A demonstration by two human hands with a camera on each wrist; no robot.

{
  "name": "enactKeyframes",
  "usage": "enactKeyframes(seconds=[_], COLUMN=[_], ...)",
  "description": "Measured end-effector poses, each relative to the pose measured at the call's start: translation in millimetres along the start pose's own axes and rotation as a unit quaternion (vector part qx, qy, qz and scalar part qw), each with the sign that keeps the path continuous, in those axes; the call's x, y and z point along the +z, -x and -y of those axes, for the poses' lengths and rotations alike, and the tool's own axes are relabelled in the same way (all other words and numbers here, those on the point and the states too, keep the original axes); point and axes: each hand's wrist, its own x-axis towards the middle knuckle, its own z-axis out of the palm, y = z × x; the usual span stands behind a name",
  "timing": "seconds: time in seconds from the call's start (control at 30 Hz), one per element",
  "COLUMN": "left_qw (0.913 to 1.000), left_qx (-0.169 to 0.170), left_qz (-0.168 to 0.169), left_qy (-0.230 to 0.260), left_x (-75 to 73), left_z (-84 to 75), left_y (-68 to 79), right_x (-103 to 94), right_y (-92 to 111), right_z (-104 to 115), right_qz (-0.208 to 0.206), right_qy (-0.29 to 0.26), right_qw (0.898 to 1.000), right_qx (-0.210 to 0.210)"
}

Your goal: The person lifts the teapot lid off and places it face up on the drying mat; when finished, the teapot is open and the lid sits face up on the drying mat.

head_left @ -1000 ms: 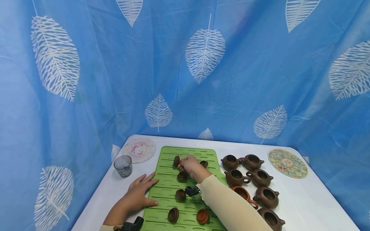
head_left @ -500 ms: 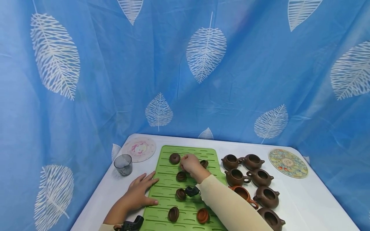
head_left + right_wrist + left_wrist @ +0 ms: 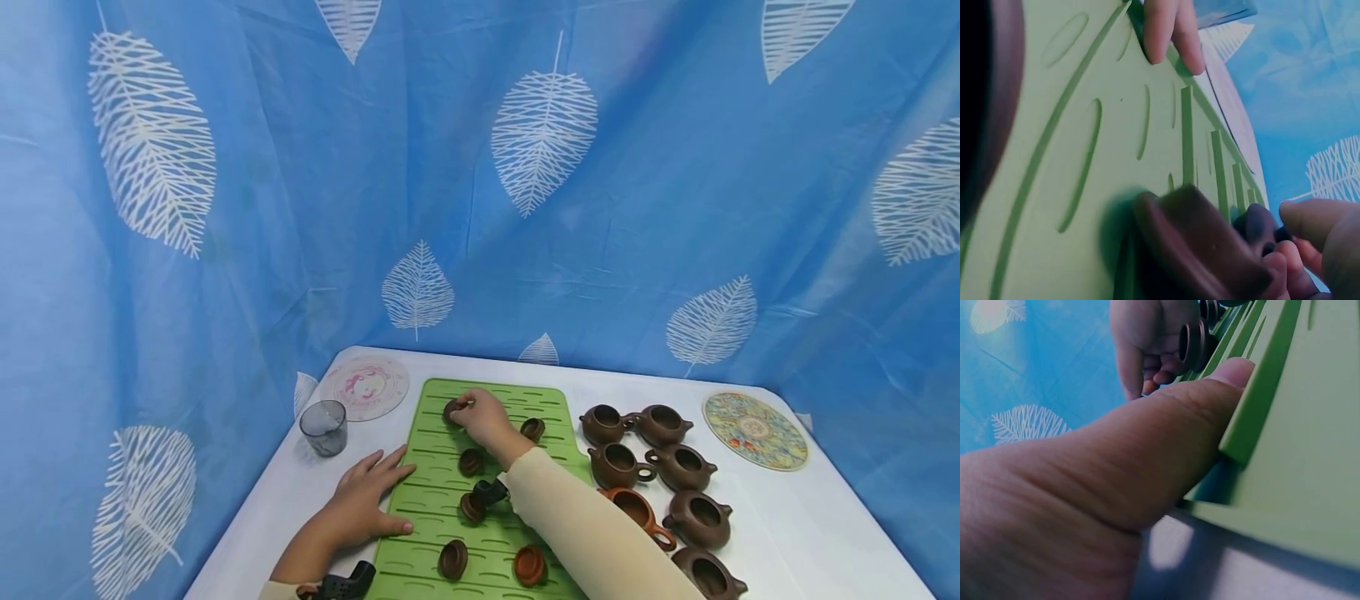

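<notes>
My left hand (image 3: 367, 500) lies with spread fingers across the left edge of the green ridged mat (image 3: 427, 483); its thumb touches the mat's edge in the left wrist view. Near the mat's far left, my right hand (image 3: 483, 418) pinches the knob of a small dark brown teapot lid (image 3: 449, 412), partly covered by the fingers. The same lid (image 3: 1259, 224) shows between thumb and fingers in the right wrist view. Other brown lids (image 3: 471, 462) lie on the mat below that hand, one beside it (image 3: 532, 429), and a reddish lid (image 3: 529, 566) lies near the front.
Several brown lidless teapots (image 3: 617, 464) and one orange-red teapot (image 3: 632, 507) stand right of the mat. A grey glass (image 3: 325, 428) and a pink round mat (image 3: 366, 388) are at the left. A patterned round mat (image 3: 756, 432) lies far right.
The lid at the far left was tilted in my right hand, then lay knob up with the fingers beside it. My right hand has since moved left onto its knob. My left hand stays put.
</notes>
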Motion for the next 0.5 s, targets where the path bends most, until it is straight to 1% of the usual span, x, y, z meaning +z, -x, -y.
enactKeyframes(seconds=[0.33,0.4,0.5], left_qw=[0.9999,0.9999,0.9999], left_qx=[-0.009,-0.01,-0.008], left_qz=[0.011,0.009,0.006], left_qy=[0.001,0.002,0.006], left_x=[-0.2,-0.8,-1.6], left_z=[-3.9,-4.0,-3.1], left_y=[0.1,0.4,0.2], right_x=[0.5,-0.9,-5.0], right_y=[0.2,1.4,3.7], right_z=[2.3,4.6,7.6], right_qz=[-0.027,-0.027,-0.016], right_qy=[0.077,0.079,0.045], right_qw=[0.997,0.996,0.999], right_qx=[-0.015,-0.016,-0.01])
